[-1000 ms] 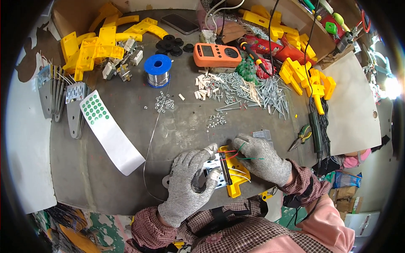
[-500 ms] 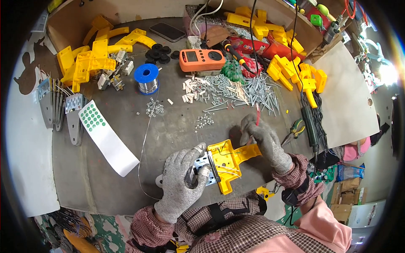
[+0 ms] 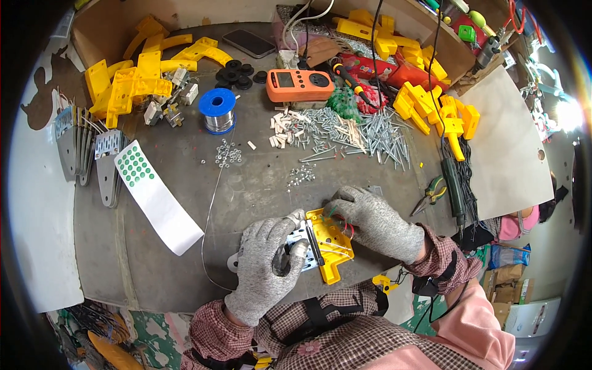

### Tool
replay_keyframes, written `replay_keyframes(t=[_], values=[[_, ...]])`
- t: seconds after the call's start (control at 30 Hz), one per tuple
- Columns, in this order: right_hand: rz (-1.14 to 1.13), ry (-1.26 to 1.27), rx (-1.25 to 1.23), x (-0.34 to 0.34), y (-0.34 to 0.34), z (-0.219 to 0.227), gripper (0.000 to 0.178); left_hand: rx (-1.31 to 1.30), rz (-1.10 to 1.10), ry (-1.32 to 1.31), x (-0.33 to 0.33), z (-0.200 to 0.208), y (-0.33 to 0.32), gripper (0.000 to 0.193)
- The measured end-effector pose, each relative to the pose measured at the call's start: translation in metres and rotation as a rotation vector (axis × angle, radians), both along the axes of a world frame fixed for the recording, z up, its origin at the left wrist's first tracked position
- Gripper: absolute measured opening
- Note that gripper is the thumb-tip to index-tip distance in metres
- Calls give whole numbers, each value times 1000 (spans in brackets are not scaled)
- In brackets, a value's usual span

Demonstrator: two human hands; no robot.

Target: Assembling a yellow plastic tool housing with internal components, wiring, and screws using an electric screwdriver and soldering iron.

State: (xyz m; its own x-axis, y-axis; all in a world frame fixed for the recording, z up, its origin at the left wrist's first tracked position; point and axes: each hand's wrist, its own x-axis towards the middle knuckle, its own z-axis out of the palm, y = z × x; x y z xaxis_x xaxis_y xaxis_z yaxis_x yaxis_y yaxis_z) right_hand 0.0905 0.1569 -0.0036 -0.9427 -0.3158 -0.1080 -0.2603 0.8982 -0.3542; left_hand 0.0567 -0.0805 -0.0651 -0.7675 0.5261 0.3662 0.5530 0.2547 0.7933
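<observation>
The left hand (image 3: 262, 268) grips the metal plate (image 3: 301, 237), with the yellow case (image 3: 327, 234) just right of that hand. The right hand (image 3: 379, 225) is back over the case, curled; I can't tell what it pinches.

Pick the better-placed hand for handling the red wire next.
Likely the right hand: it's at the red wire, over the yellow housing, while the left hand is on the metal plate.

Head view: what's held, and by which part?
Left hand: metal plate, by the end next to the yellow shell. Right hand: at the red wire; hold can't be told.
</observation>
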Motion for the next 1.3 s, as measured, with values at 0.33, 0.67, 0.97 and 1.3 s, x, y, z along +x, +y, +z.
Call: replay_keyframes(t=[0.33,0.67,0.97,1.3], values=[[99,25,96,-6,1,-5,37,52,6,73,-2,-5,0,43],[-102,138,-468,8,31,-26,24,-531,-189,177,-4,28,8,87],[-118,235,-525,58,30,16,43,-516,-161,496,39,91,42,72],[-207,372,-432,67,5,8,39,-94,-67,60,37,77,50,47]])
